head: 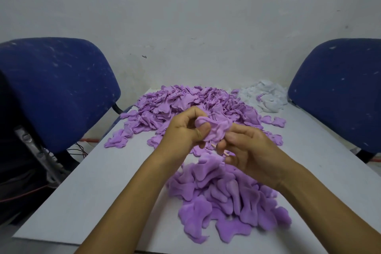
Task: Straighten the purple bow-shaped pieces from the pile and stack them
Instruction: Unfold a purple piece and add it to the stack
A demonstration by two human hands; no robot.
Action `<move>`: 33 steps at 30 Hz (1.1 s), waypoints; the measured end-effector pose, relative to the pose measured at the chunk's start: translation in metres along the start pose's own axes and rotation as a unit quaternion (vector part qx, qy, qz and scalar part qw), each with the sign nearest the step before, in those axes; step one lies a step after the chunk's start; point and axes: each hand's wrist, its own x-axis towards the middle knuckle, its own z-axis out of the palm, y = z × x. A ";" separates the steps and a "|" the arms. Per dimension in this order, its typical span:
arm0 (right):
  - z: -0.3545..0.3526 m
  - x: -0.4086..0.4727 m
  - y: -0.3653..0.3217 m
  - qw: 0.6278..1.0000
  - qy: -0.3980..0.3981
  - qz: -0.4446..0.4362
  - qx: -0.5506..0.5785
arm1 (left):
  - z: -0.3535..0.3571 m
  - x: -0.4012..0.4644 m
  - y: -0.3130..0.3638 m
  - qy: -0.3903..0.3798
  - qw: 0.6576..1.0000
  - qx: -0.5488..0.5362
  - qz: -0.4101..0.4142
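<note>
A crumpled purple bow-shaped piece is held above the middle of the table, pinched between both hands. My left hand grips its left side with thumb and fingers. My right hand holds its right side and also carries a thin wooden stick under the fingers. A large loose pile of purple pieces covers the far part of the table. Nearer to me lies a flatter spread of straightened purple pieces, partly under my right forearm.
The pale grey table stands against a white wall. A heap of white fabric pieces sits at the far right corner. Blue padded chairs flank the table, one on the left and one on the right. Wires lie on the floor at left.
</note>
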 end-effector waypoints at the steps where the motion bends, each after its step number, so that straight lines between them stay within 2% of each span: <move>1: -0.001 0.000 0.002 0.999 0.022 -0.013 -0.021 | 0.001 -0.003 0.000 -0.024 1.000 0.010 0.000; 7: 0.010 0.000 0.008 0.984 0.091 -0.065 -0.139 | 0.005 -0.011 0.001 -0.021 0.997 0.066 0.023; 12: 0.018 0.005 0.013 0.954 0.172 -0.084 -0.230 | 0.013 -0.015 0.003 0.036 0.994 0.101 0.021; 14: 0.018 0.011 0.019 0.926 0.244 -0.108 -0.268 | 0.021 -0.018 0.002 0.053 0.992 0.108 0.029; 16: 0.015 0.020 0.024 0.872 0.312 -0.136 -0.351 | 0.030 -0.021 0.000 0.041 0.987 0.147 0.050; 18: 0.012 0.028 0.026 0.830 0.337 -0.143 -0.421 | 0.034 -0.020 -0.002 0.038 0.981 0.179 0.061; 20: 0.008 0.031 0.027 0.812 0.339 -0.147 -0.452 | 0.032 -0.019 -0.004 0.042 0.979 0.187 0.063; 21: 0.005 0.031 0.027 0.815 0.337 -0.150 -0.447 | 0.030 -0.017 -0.003 0.034 0.978 0.195 0.066; 23: 0.003 0.029 0.026 0.855 0.316 -0.147 -0.384 | 0.024 -0.014 -0.001 0.011 0.981 0.188 0.053; 27: 0.005 0.027 0.026 0.899 0.278 -0.137 -0.309 | 0.014 -0.007 -0.006 0.044 0.981 0.189 -0.002; 29: 0.009 0.025 0.025 0.916 0.252 -0.124 -0.285 | 0.014 -0.006 -0.007 0.053 0.991 0.122 -0.019; 33: 0.016 0.021 0.016 0.965 0.125 -0.085 -0.214 | 0.017 -0.001 -0.003 0.115 0.992 0.047 -0.035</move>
